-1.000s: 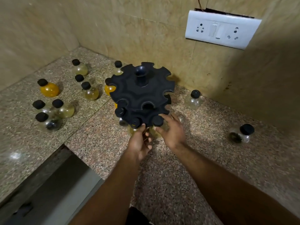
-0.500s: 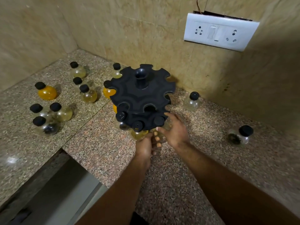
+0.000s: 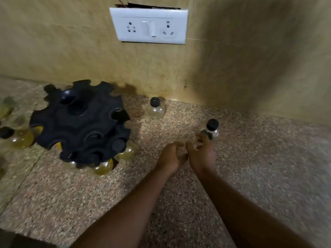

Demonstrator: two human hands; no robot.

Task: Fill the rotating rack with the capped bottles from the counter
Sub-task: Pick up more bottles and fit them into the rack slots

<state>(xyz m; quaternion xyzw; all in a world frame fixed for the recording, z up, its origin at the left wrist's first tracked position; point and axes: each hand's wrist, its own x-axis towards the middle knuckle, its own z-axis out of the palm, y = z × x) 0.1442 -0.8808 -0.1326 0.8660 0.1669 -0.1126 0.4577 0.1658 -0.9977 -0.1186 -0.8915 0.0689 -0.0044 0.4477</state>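
Head view: speckled granite counter (image 3: pixel 250 158) below a tiled wall. Our right hand (image 3: pixel 201 154) touches the dark-flecked capped bottle (image 3: pixel 211 130), grip closure unclear. Left hand (image 3: pixel 172 156) loosely curled, empty, beside it. Rotating rack (image 3: pixel 80 122) well left.

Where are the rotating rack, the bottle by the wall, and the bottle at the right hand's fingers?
rotating rack (image 3: pixel 78 122): head view, on its black top disc.
bottle by the wall (image 3: pixel 155 110): head view, on its clear body below the cap.
bottle at the right hand's fingers (image 3: pixel 212 124): head view, on its black cap.
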